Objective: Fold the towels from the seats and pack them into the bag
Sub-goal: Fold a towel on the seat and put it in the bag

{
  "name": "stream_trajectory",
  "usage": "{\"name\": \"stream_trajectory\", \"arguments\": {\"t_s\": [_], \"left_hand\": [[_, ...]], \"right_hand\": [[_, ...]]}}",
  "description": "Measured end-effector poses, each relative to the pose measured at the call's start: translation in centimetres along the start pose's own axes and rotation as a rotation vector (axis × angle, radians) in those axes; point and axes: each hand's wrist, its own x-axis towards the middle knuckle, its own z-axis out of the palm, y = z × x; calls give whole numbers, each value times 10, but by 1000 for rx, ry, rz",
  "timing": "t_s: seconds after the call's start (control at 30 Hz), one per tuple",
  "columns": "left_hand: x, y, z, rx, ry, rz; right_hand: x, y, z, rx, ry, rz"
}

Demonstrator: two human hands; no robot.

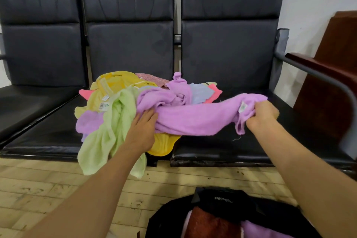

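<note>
A heap of towels lies across the middle and right black seats: yellow, light green, pink, blue and purple ones. A long purple towel stretches rightward out of the heap. My right hand is closed on its right end, beside a small white label. My left hand lies flat, fingers extended, against the towel's left part at the edge of the heap. On the floor at the bottom stands an open black bag with a rust-coloured towel and a purple towel inside.
Three black padded seats stand in a row against a white wall. A grey metal armrest runs along the right seat. Dark brown wooden furniture stands at far right. The floor is pale worn wood.
</note>
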Motion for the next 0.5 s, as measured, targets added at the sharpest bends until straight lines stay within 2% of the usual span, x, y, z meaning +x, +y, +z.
{"name": "stream_trajectory", "arguments": {"t_s": [0.07,0.13,0.2,0.27,0.37,0.43,0.5], "left_hand": [[3,6,1,11,-16,8],[3,8,2,25,-34,-4],[2,10,3,17,-44,-16],[3,9,4,4,-39,-9],[4,5,3,-38,-27,6],[5,3,3,-65,-42,19],[5,2,2,-97,-58,46]], "right_hand": [[14,28,8,62,-55,-17],[17,54,13,-10,-49,-58],[14,73,25,-334,-96,-232],[1,80,40,-676,-117,-508],[-16,85,61,-984,-211,-887],[-23,90,78,-1117,-369,-960],[-25,97,94,-1254,-467,-945]]}}
